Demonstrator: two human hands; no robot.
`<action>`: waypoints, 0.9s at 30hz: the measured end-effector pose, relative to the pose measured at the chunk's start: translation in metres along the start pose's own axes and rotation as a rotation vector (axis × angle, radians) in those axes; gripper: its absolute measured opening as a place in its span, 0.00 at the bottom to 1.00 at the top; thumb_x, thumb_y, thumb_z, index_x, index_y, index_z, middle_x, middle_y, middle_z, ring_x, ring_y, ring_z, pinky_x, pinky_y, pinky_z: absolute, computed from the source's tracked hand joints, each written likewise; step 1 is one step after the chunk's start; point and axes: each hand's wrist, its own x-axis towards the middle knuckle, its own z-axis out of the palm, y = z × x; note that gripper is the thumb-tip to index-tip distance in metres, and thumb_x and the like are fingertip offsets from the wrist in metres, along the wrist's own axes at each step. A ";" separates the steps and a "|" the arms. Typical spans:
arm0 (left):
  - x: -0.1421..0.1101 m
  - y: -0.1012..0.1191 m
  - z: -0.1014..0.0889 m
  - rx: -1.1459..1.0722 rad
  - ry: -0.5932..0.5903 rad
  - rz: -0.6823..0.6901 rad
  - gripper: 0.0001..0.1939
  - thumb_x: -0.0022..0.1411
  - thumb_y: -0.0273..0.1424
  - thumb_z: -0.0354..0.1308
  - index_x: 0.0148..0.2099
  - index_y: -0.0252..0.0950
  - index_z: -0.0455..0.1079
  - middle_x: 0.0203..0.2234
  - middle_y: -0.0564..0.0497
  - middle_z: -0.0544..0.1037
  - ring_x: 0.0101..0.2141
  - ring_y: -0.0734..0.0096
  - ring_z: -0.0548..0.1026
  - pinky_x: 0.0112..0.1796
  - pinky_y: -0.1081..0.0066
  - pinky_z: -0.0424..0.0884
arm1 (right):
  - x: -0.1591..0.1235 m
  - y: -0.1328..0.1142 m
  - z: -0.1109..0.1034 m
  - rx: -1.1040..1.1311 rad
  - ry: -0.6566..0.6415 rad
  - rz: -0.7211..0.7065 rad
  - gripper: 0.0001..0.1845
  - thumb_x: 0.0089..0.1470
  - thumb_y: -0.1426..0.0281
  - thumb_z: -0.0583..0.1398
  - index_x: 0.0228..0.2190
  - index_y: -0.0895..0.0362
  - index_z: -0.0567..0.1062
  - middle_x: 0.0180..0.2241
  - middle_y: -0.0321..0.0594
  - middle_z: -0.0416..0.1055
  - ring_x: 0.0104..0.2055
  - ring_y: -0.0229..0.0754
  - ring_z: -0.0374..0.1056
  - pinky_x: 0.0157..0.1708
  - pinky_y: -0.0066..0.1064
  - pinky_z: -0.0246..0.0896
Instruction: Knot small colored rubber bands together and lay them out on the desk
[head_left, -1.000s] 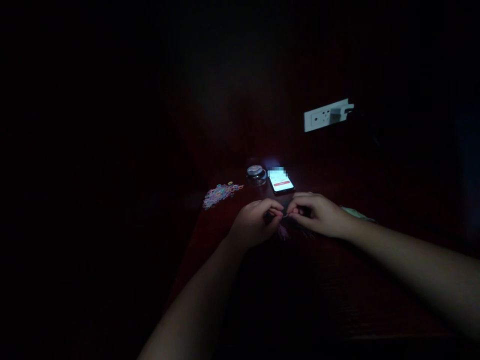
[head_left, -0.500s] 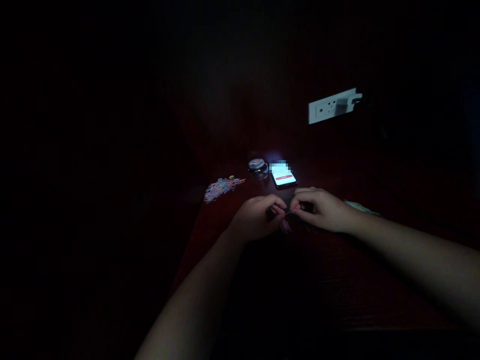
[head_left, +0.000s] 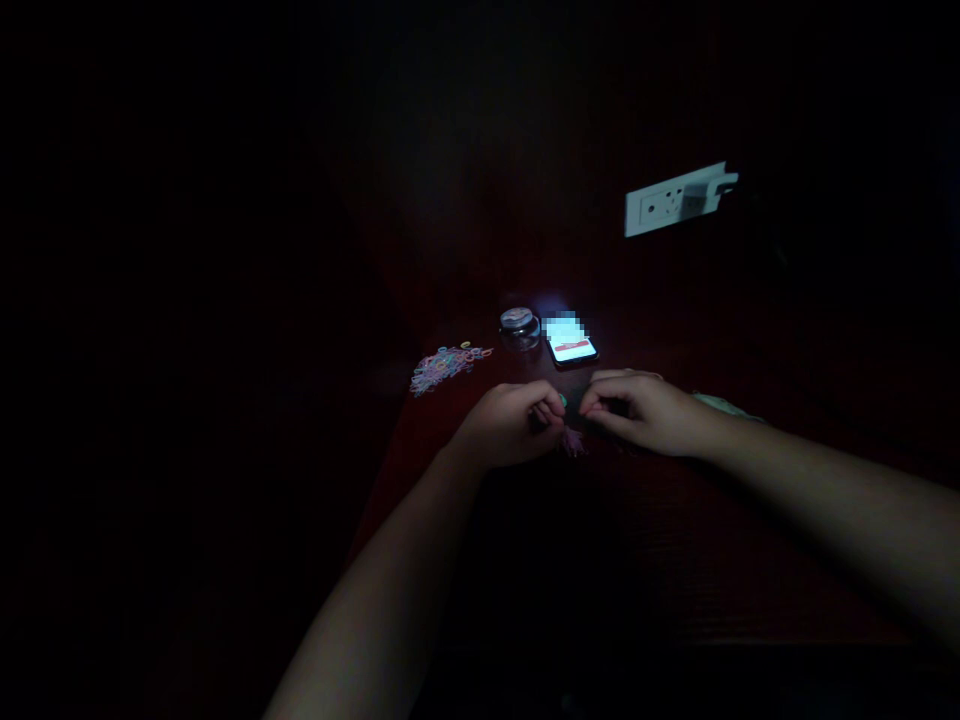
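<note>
My left hand (head_left: 514, 425) is closed in a pinch over the dark red table. A small green loop (head_left: 562, 400), like a rubber band, shows at its index fingertip; whether the fingers grip it I cannot tell. Facing it across a narrow gap, my right hand (head_left: 645, 410) has thumb and index finger pressed together, and anything between them is too small to make out. Below the gap lies a little bunch of pinkish rubber bands (head_left: 574, 443), partly behind the left fingers. A heap of multicoloured rubber bands (head_left: 446, 370) rests near the table's left edge.
Behind my hands stand a round lidded jar (head_left: 519, 330) and a phone (head_left: 574, 345) with its screen lit. Something pale green (head_left: 724, 404) lies behind the right wrist. A wall socket (head_left: 675, 200) holds a plug. Most surroundings are very dark.
My hands have drawn slightly apart, and the thin strand between their fingertips no longer shows. The green loop has come into sight beside the left fingers. The view has shifted a little.
</note>
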 end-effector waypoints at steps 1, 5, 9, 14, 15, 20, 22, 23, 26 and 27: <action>0.000 -0.001 0.000 -0.001 -0.015 -0.005 0.06 0.55 0.26 0.59 0.38 0.35 0.69 0.29 0.52 0.78 0.29 0.76 0.75 0.31 0.75 0.72 | 0.000 0.000 0.000 -0.003 0.005 0.002 0.08 0.57 0.70 0.57 0.32 0.56 0.77 0.28 0.38 0.70 0.30 0.39 0.65 0.31 0.31 0.58; -0.001 -0.006 0.001 -0.031 -0.089 -0.040 0.07 0.55 0.25 0.59 0.39 0.35 0.70 0.30 0.51 0.79 0.30 0.75 0.77 0.32 0.75 0.72 | 0.001 0.000 0.000 -0.001 0.006 0.010 0.09 0.58 0.70 0.57 0.32 0.57 0.77 0.28 0.38 0.71 0.30 0.39 0.65 0.32 0.31 0.58; 0.000 -0.009 0.003 -0.062 -0.139 -0.088 0.07 0.57 0.25 0.59 0.40 0.34 0.70 0.31 0.50 0.80 0.32 0.75 0.78 0.34 0.75 0.73 | 0.001 0.000 -0.001 0.013 0.003 0.012 0.09 0.58 0.70 0.57 0.32 0.57 0.77 0.28 0.39 0.71 0.31 0.39 0.65 0.32 0.31 0.58; 0.002 -0.010 0.006 -0.047 -0.139 -0.117 0.07 0.58 0.25 0.59 0.41 0.35 0.71 0.33 0.50 0.81 0.33 0.74 0.79 0.35 0.74 0.73 | 0.000 0.001 -0.001 0.015 0.007 0.002 0.09 0.58 0.70 0.56 0.33 0.57 0.77 0.29 0.39 0.72 0.31 0.39 0.65 0.32 0.31 0.58; 0.002 -0.010 0.006 -0.044 -0.135 -0.120 0.07 0.58 0.26 0.59 0.41 0.35 0.71 0.33 0.50 0.81 0.33 0.74 0.79 0.35 0.74 0.73 | 0.001 0.001 -0.001 0.012 0.006 0.004 0.09 0.58 0.70 0.56 0.33 0.57 0.77 0.28 0.39 0.72 0.31 0.39 0.65 0.32 0.31 0.58; 0.001 -0.015 0.009 -0.033 -0.125 -0.124 0.08 0.58 0.26 0.60 0.42 0.35 0.71 0.33 0.50 0.81 0.33 0.74 0.79 0.35 0.74 0.73 | 0.001 -0.003 -0.002 -0.017 -0.028 0.020 0.09 0.57 0.71 0.57 0.33 0.57 0.78 0.29 0.39 0.72 0.31 0.39 0.66 0.32 0.31 0.58; 0.002 -0.016 0.010 -0.034 -0.118 -0.115 0.08 0.57 0.26 0.60 0.42 0.35 0.71 0.33 0.50 0.81 0.33 0.74 0.79 0.35 0.75 0.73 | 0.000 -0.004 -0.001 -0.019 -0.066 0.006 0.09 0.56 0.71 0.58 0.33 0.56 0.79 0.30 0.39 0.73 0.32 0.39 0.67 0.34 0.32 0.59; 0.002 -0.017 0.010 -0.035 -0.116 -0.110 0.09 0.57 0.26 0.60 0.42 0.35 0.71 0.33 0.50 0.80 0.33 0.74 0.79 0.35 0.75 0.73 | 0.000 -0.004 -0.001 -0.016 -0.090 -0.005 0.08 0.56 0.71 0.58 0.33 0.56 0.79 0.31 0.39 0.73 0.34 0.40 0.68 0.36 0.32 0.59; 0.002 -0.018 0.010 -0.041 -0.123 -0.098 0.09 0.57 0.25 0.60 0.41 0.35 0.71 0.33 0.50 0.80 0.33 0.74 0.79 0.35 0.75 0.73 | -0.001 -0.003 0.000 -0.008 -0.160 -0.036 0.08 0.56 0.71 0.59 0.34 0.53 0.80 0.34 0.39 0.75 0.38 0.42 0.69 0.43 0.36 0.59; 0.003 -0.018 0.009 -0.045 -0.125 -0.096 0.09 0.57 0.25 0.60 0.42 0.35 0.71 0.33 0.50 0.80 0.33 0.74 0.79 0.35 0.75 0.73 | -0.001 -0.003 0.001 -0.013 -0.172 -0.042 0.08 0.56 0.71 0.59 0.34 0.53 0.80 0.35 0.39 0.75 0.40 0.43 0.69 0.45 0.37 0.59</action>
